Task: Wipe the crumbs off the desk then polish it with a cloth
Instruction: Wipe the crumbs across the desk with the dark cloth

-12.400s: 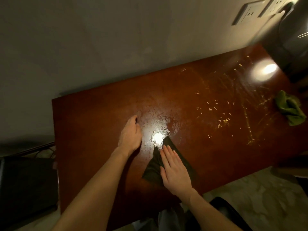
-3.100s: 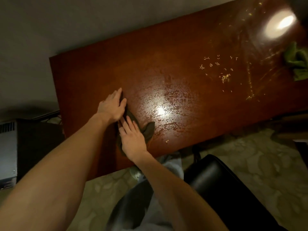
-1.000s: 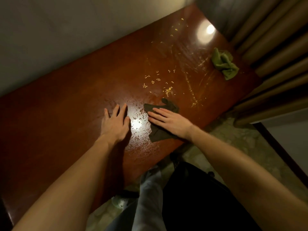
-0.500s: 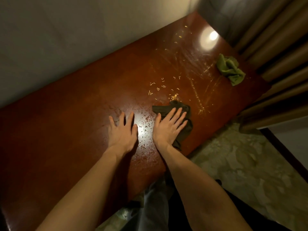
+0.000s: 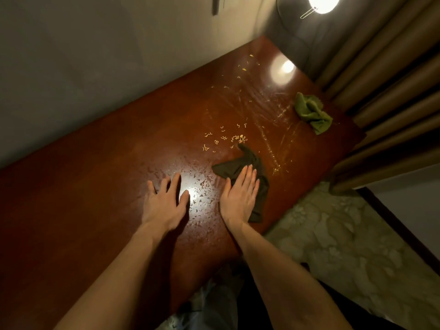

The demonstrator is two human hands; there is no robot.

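pressing flat on a dark cloth (image 5: 238, 165), the right hand (image 5: 240, 194) lies palm down, its fingers straight and close together, pointing away from the person. the cloth spreads out from under the palm, one corner reaching up towards the crumbs (image 5: 226, 138) and its lower edge lying near the front edge of the desk (image 5: 95, 186). just to the left, the left hand (image 5: 164, 201) rests palm down on the bare wood, fingers straight and spread apart, holding nothing. between the two hands the surface shows a bright glare and a mottled patch (image 5: 202, 191), perhaps moisture or a smeared film; the glare makes it hard to tell. the crumbs, small pale curled bits, sit just beyond the cloth's far corner, with thinner scatter and pale streaks further on towards the far right end of the desk. a crumpled green cloth (image 5: 312, 113) lies near that end, well apart from both hands. a lamp (image 5: 323, 3) glows above the desk's far corner, and its round reflection shines on the wood below. brown curtain (image 5: 392, 79) folds hang to the right, a grey wall (image 5: 95, 55) runs along the back edge, and a pale patterned floor (image 5: 345, 246) shows below the front edge.
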